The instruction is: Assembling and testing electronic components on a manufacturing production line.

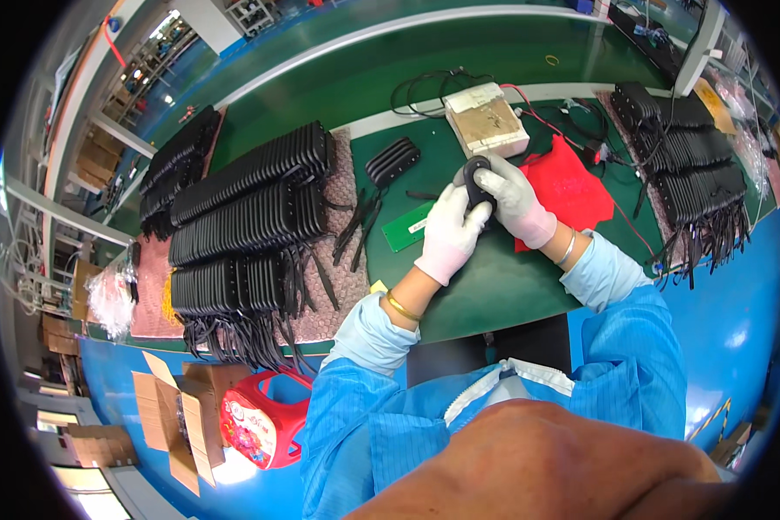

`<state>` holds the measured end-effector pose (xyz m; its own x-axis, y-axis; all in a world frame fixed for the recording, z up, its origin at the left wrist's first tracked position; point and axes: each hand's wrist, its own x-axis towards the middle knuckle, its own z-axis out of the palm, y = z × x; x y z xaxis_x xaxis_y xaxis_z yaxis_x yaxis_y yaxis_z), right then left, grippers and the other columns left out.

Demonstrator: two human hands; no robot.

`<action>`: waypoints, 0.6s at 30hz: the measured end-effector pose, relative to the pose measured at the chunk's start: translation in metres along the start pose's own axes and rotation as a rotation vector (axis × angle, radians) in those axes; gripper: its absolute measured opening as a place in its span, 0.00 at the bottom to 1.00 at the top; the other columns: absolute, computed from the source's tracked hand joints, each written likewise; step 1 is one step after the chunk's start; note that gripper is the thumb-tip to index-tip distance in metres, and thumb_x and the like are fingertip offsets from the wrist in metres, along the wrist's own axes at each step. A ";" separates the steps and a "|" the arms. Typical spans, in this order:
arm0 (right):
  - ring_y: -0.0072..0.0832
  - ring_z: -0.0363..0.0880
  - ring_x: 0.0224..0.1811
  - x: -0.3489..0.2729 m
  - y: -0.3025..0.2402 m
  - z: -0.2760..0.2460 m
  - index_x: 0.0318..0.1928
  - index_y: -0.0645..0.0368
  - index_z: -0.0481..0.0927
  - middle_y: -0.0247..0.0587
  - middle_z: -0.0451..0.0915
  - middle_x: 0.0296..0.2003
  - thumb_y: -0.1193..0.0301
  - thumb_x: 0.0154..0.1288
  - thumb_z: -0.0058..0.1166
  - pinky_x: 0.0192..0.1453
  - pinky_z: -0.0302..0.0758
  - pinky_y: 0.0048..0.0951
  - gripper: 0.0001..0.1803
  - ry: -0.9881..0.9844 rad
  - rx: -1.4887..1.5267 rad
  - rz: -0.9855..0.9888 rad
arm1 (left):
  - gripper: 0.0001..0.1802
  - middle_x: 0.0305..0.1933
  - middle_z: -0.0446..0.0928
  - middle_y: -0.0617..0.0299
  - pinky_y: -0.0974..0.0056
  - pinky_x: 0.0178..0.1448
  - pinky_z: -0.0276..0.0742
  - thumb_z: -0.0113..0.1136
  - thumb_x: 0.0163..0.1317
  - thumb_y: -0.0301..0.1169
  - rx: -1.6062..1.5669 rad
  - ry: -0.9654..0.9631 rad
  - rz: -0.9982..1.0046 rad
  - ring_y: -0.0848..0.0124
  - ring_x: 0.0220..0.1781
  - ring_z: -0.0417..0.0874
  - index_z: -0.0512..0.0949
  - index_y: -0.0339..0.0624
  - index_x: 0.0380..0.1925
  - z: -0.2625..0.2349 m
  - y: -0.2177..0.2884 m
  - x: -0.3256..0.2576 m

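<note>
Bright overhead light, glossy glare, fisheye-bent edges, dark rim

Black part [477, 180] mostly hidden between the gloved hands [485, 217]

Both forearms reach forward in pale blue sleeves. The white-gloved left hand [451, 232] and white-gloved right hand [516, 201] meet, fingers curled inward, grips closed together.

Open green mat [494, 286] below and just left of both gloved hands. Blocked leftward by rows of black ribbed units [251, 217], rightward by another stack [685, 173], ahead by a beige box [485, 121] and cables [425, 87].
</note>
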<state>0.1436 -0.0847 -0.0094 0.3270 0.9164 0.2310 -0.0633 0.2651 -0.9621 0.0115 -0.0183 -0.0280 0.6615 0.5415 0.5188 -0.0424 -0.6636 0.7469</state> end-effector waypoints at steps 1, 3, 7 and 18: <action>0.27 0.74 0.42 -0.001 0.000 0.000 0.47 0.64 0.78 0.42 0.80 0.42 0.65 0.68 0.44 0.51 0.70 0.25 0.17 0.004 -0.004 -0.010 | 0.11 0.33 0.73 0.54 0.59 0.37 0.71 0.59 0.60 0.30 0.014 0.008 0.028 0.59 0.30 0.73 0.76 0.36 0.40 0.000 0.000 -0.001; 0.27 0.74 0.42 -0.001 0.002 -0.001 0.47 0.64 0.78 0.42 0.80 0.42 0.65 0.68 0.44 0.51 0.70 0.25 0.17 0.020 0.001 -0.002 | 0.11 0.33 0.73 0.54 0.59 0.37 0.71 0.59 0.60 0.30 0.007 -0.025 -0.017 0.59 0.30 0.73 0.76 0.36 0.40 0.000 0.002 0.000; 0.26 0.74 0.42 -0.004 0.003 -0.003 0.47 0.64 0.78 0.41 0.80 0.41 0.64 0.68 0.44 0.51 0.70 0.25 0.17 0.033 0.007 -0.006 | 0.11 0.33 0.73 0.54 0.58 0.38 0.71 0.59 0.60 0.30 0.007 -0.090 -0.130 0.58 0.31 0.72 0.75 0.36 0.39 -0.001 0.007 -0.001; 0.27 0.74 0.41 -0.006 0.008 -0.004 0.46 0.63 0.78 0.42 0.81 0.42 0.63 0.68 0.44 0.50 0.71 0.25 0.17 0.053 -0.030 -0.043 | 0.15 0.41 0.77 0.52 0.62 0.38 0.75 0.60 0.59 0.27 0.039 -0.104 -0.112 0.62 0.32 0.77 0.78 0.33 0.46 0.001 0.001 -0.004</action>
<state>0.1448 -0.0894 -0.0195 0.3786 0.8868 0.2652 -0.0199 0.2943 -0.9555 0.0096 -0.0217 -0.0301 0.7344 0.5586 0.3856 0.0639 -0.6224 0.7801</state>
